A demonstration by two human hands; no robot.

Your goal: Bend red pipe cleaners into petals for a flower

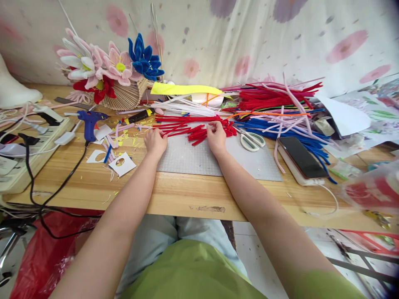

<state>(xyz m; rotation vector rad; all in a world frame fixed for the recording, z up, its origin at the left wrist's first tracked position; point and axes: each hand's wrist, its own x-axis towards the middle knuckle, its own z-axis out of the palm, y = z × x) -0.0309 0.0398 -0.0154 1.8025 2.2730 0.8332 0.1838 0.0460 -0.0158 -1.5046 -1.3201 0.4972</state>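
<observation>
A yellow-green top (193, 270) is worn, its plain cloth softly rounded over the front of the body and gently shaded in places. Its far edge is seen as a smooth curve against the trousers (149, 236), which are coloured a very pale, washed-out blue and are creased by loose folds over the thighs. The same green is repeated in a sleeve (330, 284) on the right arm, its border blurred at the picture's lower edge. The left forearm (121, 211) and right forearm (258, 199) are left uncovered, both narrowed toward the wrists, and the hands (156, 142) are bare.
</observation>
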